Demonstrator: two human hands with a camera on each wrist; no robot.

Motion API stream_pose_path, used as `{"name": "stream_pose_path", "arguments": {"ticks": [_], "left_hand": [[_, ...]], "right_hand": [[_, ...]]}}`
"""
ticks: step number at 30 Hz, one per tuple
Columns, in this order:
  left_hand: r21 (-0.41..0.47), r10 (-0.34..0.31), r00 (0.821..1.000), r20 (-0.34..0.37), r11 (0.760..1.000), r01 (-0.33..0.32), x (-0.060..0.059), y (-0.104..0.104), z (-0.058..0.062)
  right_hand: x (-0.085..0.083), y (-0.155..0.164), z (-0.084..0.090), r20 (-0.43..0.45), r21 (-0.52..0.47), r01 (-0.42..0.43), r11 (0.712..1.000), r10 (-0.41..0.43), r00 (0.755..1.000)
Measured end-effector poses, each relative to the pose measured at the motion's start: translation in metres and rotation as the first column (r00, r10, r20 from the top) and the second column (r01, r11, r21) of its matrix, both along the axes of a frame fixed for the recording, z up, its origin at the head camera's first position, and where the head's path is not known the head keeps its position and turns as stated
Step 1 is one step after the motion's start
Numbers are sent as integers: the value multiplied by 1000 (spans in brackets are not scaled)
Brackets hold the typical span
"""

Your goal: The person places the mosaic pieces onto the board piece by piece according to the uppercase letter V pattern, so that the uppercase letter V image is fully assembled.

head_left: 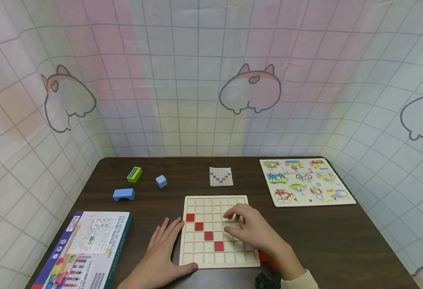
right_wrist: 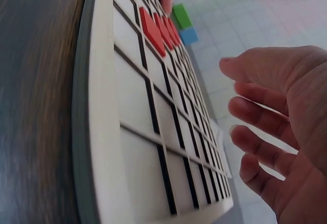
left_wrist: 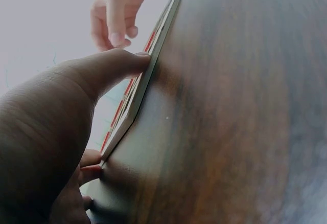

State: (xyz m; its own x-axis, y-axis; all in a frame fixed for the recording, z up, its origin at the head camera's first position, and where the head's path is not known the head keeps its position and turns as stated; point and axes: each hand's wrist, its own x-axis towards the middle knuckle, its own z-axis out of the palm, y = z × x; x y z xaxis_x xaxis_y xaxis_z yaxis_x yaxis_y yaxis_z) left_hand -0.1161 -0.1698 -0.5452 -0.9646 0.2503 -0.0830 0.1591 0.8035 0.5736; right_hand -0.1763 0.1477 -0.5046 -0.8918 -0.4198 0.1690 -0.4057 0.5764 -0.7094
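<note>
A pale wooden grid board lies on the dark table, with several red square tiles running diagonally down from its left side. My left hand lies flat on the table against the board's left edge, its thumb touching the edge near the front corner. My right hand hovers over the right part of the board with loosely curled fingers; the right wrist view shows nothing in it. Some red pieces lie just off the board's front right corner, half hidden by my right wrist.
A small pattern card lies behind the board. A vehicle peg puzzle sits at the back right. At the back left are a green block, a blue cube and a blue arch. A printed box lies front left.
</note>
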Motion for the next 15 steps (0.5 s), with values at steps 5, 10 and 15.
{"name": "stream_pose_path", "arguments": {"ticks": [5,10,15], "left_hand": [[-3,-2,1000,2,1000,2,0,0,0],[3,4,1000,7,1000,-4,0,0,-2],[7,11,1000,18,1000,-11,1,-1,-3]], "right_hand": [[1,12,-3,2,-5,16,1000,-16,1000],[1,26,-5,11,-28,14,999,-14,1000],[3,42,-7,54,-46,39,998,-37,998]]}}
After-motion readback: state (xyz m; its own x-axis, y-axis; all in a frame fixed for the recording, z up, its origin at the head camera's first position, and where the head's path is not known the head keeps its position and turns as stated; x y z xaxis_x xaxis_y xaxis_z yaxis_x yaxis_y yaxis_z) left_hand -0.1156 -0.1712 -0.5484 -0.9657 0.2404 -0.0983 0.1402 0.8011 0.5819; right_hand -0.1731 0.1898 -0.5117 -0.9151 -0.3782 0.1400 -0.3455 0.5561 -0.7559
